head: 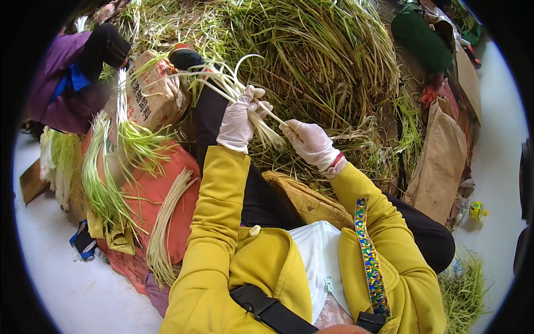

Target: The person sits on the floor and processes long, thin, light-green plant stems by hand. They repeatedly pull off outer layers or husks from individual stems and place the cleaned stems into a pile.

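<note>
My left hand, in a thin whitish glove, is closed around a small bunch of pale green-and-white stalks. The leafy ends stick out to the upper left and the white ends hang below the fist. To its right, my right hand, gloved the same way, pinches the end of one stalk that runs from the left hand. A sorted bundle of pale stalks lies on a red woven sack at the left. Greener bundles lie beside it.
A large heap of long green stalks fills the area ahead. A printed sack stands at the upper left, near another person in purple. On the right are a brown sack and a yellow-labelled bottle. A yellow sack lies between my legs.
</note>
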The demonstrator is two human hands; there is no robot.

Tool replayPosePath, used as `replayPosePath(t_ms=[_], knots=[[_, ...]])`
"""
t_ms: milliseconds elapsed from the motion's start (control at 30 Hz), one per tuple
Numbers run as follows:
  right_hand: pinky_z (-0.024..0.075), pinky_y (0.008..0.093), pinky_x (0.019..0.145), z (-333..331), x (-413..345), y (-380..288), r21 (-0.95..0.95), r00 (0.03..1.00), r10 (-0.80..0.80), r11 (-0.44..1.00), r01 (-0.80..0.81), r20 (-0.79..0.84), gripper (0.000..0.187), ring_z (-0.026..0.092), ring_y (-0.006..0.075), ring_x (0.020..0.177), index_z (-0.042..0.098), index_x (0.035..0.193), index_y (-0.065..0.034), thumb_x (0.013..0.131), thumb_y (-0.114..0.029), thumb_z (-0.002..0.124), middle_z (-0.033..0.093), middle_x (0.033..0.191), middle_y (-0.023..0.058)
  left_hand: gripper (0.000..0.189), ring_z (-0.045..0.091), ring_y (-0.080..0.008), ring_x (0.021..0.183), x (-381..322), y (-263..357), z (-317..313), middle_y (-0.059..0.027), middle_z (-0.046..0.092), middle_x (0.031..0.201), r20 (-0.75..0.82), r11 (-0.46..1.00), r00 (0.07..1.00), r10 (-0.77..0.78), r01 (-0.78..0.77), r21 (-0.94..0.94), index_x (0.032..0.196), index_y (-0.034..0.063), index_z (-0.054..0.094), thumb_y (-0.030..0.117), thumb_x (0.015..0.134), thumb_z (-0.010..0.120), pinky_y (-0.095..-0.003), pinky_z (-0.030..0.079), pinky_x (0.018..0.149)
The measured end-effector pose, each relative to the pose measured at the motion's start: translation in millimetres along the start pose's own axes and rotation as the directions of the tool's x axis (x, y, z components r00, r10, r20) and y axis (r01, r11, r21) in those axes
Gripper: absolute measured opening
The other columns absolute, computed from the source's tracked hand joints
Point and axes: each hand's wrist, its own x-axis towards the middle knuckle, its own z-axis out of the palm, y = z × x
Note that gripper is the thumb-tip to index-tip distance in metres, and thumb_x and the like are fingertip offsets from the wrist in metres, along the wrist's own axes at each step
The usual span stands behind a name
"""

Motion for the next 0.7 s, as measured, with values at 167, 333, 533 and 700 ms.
replayPosePath(t_ms=[167,333,533,700], knots=[[0.0512,0.0285,0.072,-43,18,39,0.172,0.901,0.426,0.897,-0.408,-0.084,0.032,0.063,0.0223,0.078,0.062,0.103,-0.0028,0.085,-0.029,0.063,0.066,0.092,0.0131,0.019,0.059,-0.0176,0.071,3,10,-19,0.0035,0.047,0.056,-0.137,0.971,0.989,0.045,-0.076,-0.229,0.082,0.0121,0.059,0.027,0.092,0.053,-0.0514,0.045,0.091],[0.0493,0.0415,0.076,-45,47,104,-0.576,0.897,0.435,0.715,-0.397,-0.079,0.033,0.062,0.0329,0.089,0.061,0.104,-0.0077,0.083,-0.033,0.062,0.064,0.096,0.0156,0.028,0.058,-0.0190,0.076,2,9,-19,0.0047,0.046,0.057,0.026,0.961,1.000,-0.005,0.012,-0.277,0.091,0.0084,0.063,0.035,0.089,0.058,-0.0474,0.047,0.085],[0.0507,0.0304,0.078,-82,48,100,-0.012,0.907,0.378,0.922,-0.387,-0.186,0.023,0.065,0.0208,0.085,0.064,0.102,-0.0052,0.084,-0.019,0.065,0.068,0.095,0.0103,0.027,0.060,-0.0289,0.100,1,3,-10,-0.0028,0.063,0.095,-0.075,0.976,0.996,-0.050,0.033,-0.216,0.096,0.0122,0.060,0.038,0.091,0.054,-0.0533,0.039,0.092],[0.0485,0.0400,0.084,-58,47,104,-0.453,0.915,0.402,0.811,-0.370,-0.027,0.032,0.062,0.0306,0.094,0.062,0.103,-0.0065,0.081,-0.030,0.066,0.064,0.102,0.0150,0.026,0.063,-0.0282,0.092,4,-1,-5,-0.0005,0.058,0.069,0.154,0.934,0.986,-0.069,0.118,-0.337,0.095,0.0096,0.060,0.034,0.093,0.050,-0.0541,0.044,0.091]])
